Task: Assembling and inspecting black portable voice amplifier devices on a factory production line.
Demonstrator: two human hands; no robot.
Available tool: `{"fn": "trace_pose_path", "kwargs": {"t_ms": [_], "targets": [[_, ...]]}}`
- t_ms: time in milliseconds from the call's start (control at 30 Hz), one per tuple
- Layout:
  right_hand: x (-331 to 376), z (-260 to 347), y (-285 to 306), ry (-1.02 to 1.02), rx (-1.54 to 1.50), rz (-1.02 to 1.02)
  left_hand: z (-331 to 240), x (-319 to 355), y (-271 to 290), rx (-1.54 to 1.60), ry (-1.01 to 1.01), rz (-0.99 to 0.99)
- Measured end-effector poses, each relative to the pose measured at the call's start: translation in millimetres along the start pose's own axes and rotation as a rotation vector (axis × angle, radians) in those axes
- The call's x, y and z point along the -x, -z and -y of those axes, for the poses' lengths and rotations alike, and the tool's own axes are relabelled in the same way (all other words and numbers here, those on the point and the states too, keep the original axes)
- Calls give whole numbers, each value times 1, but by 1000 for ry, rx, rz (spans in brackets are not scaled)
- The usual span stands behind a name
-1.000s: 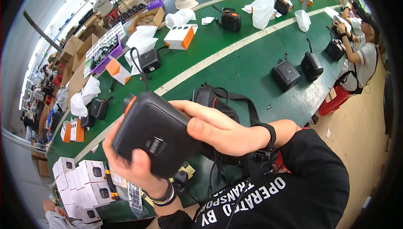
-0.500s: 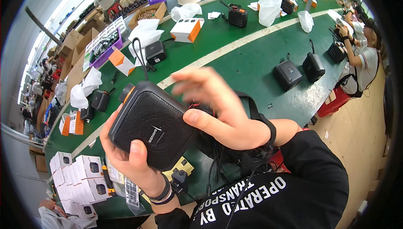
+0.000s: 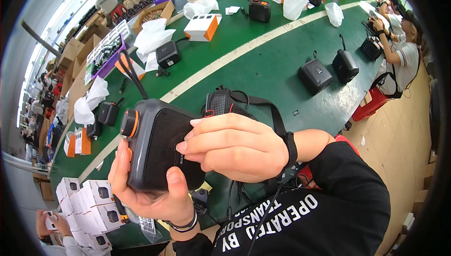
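Note:
A black portable speaker (image 3: 157,162) with a mesh front, an orange-ringed knob and a wrist loop is tilted up over the table. My left hand (image 3: 150,195) grips it from below, fingers wrapped behind and thumb on the front edge. Across the mesh lies my right hand (image 3: 235,148), its fingers drawn together in a pinch at the small front badge. Whatever those fingertips hold, if anything, is hidden. Behind my right hand sits a black mesh-textured item (image 3: 223,100) with a strap and thin red wire.
White boxes (image 3: 96,204) are stacked at lower left. More black speakers (image 3: 314,76), orange-and-white cartons (image 3: 203,27) and white bags (image 3: 295,2) stand along the green table (image 3: 263,68). A purple tray (image 3: 109,58) holds small parts. Co-workers (image 3: 399,58) sit at the right.
My right hand has moved from beside the speaker onto its mesh front, its spread fingers now pinched together. The speaker has turned, showing more of its knob side.

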State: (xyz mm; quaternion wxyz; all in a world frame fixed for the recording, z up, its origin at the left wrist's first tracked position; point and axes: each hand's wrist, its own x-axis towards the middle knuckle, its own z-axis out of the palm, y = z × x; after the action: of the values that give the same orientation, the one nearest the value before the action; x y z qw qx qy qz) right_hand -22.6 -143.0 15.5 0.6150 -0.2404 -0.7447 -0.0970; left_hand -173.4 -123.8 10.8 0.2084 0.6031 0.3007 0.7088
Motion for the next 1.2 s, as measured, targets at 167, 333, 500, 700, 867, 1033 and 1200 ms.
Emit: {"fn": "trace_pose_path", "kwargs": {"t_ms": [167, 333, 500, 700, 867, 1033, 1200], "targets": [[-5, 1, -6, -123, -102, -8, 3, -1, 5, -34, -51, -10], [-9, -2, -4, -225, -211, -2, 5, -4, 6, 44, 22, 52], [-16, 10, -14, -271, -24, -56, 7, -9, 13, 172, 140, 52], [-20, 0, -14, -200, -28, 35, 9, -14, 17, 205, 164, 88], [-24, 0, -7, -466, -360, 70, 11, -17, 14, 248, 267, 126], [-28, 4, -8, -475, -279, 127, 14, -16, 16, 238, 284, 143], [-26, 6, -13, -470, -220, 76, 12, -18, 17, 281, 316, 161]]}}
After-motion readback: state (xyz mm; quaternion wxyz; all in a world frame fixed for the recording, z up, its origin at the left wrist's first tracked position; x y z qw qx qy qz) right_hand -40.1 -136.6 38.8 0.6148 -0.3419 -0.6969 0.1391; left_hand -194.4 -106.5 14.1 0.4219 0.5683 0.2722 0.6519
